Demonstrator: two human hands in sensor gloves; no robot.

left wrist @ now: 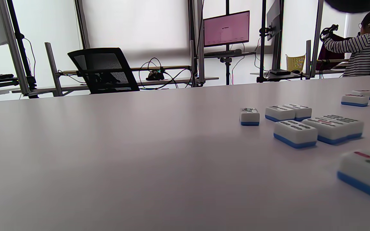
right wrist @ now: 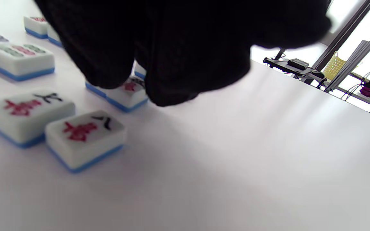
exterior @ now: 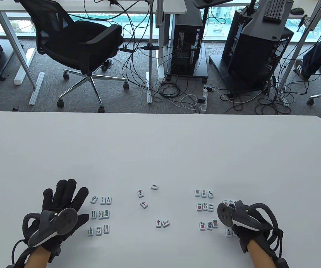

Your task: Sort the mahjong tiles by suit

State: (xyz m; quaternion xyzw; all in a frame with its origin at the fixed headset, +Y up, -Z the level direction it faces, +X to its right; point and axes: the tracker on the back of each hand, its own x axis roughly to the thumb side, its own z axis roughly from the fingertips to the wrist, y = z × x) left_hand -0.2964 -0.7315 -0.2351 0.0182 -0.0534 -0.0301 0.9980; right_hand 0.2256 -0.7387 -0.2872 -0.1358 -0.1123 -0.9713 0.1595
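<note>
Risk lower right: right hand (exterior: 249, 223) fingertips (right wrist: 169, 93) press a character tile (right wrist: 127, 94) — grip unclear — and could nudge neighbouring character tiles (right wrist: 55, 128); left hand (exterior: 61, 206) flat, released.

White, blue-backed mahjong tiles (exterior: 205, 206) lie face up in three groups: bamboo left, characters centre, seemingly dots right.

The desk (exterior: 160, 145) was smooth and matt white, with a soft sheen in the right wrist view. The tiles (exterior: 100, 215) looked like glossy white plastic on blue backs. Black knitted cloth covered the left hand (exterior: 62, 201) and right hand (exterior: 247, 223), under smooth grey plastic trackers (exterior: 55, 223).
</note>
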